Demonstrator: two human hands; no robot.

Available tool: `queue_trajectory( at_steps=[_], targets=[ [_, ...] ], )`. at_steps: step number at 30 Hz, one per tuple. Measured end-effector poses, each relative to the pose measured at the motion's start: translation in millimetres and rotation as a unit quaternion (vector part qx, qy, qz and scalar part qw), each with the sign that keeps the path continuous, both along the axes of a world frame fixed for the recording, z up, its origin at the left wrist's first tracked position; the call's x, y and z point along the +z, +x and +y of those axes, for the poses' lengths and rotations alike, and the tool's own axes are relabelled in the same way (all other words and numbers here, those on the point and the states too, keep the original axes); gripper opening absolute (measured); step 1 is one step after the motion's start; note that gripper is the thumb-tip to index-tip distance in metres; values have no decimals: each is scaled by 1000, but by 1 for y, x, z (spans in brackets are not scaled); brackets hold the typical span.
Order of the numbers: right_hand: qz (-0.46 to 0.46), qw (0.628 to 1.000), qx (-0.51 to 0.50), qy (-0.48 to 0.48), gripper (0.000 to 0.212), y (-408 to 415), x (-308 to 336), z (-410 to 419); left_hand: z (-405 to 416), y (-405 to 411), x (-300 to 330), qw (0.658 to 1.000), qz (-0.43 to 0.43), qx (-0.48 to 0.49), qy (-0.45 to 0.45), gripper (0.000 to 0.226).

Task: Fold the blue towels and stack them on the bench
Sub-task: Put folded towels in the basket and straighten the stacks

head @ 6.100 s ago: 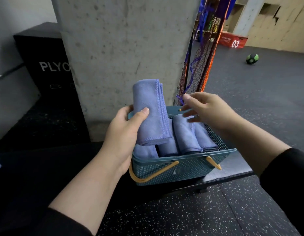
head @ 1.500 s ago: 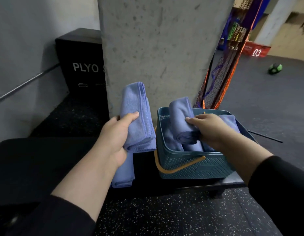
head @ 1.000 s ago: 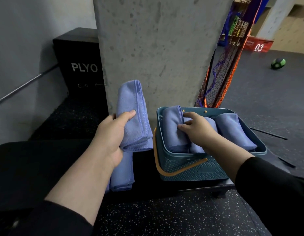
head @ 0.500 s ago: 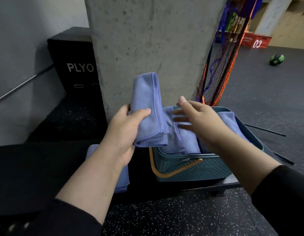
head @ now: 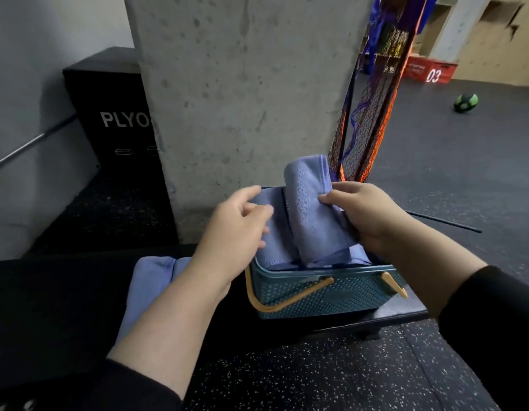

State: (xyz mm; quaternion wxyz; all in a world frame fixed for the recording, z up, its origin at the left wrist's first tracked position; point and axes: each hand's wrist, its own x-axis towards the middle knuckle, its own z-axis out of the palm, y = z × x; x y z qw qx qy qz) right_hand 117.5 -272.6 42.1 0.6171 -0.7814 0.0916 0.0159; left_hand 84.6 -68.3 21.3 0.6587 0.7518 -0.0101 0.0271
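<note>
Over the basket: both hands met above a teal basket (head: 325,295) of blue towels on the dark surface (head: 49,292).
Change: half a second before, the left hand (head: 236,232) gripped the folded towel (head: 313,215); it had since passed to the right hand (head: 372,221).
Right grip: closed around that towel, held upright.
Left grip: loosened, fingers resting on a basket towel (head: 272,232).
Stack: one towel (head: 150,280) lay beside the basket.
Meaning: probably regrouping before stacking.

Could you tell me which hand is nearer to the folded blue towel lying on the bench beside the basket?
Left. The left hand hovers just above and right of that folded towel; the right hand is across the basket, gripping another towel.
</note>
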Motion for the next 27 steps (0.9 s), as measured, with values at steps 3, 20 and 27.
queue_trajectory(
  at_steps=[3, 20, 27],
  targets=[
    [5, 994, 2, -108, 25, 17, -20, -7, 14, 9, -9, 989, -25, 36, 138, 40],
    [-327, 928, 54, -169, 8, -50, 0, 123, 145, -5, -29, 949, -4, 192, 252, 25],
    [-19, 963, 155, -218, 53, -46, -98, 196, 193, -25, -71, 931, 104, 163, 309, 36]
  ],
)
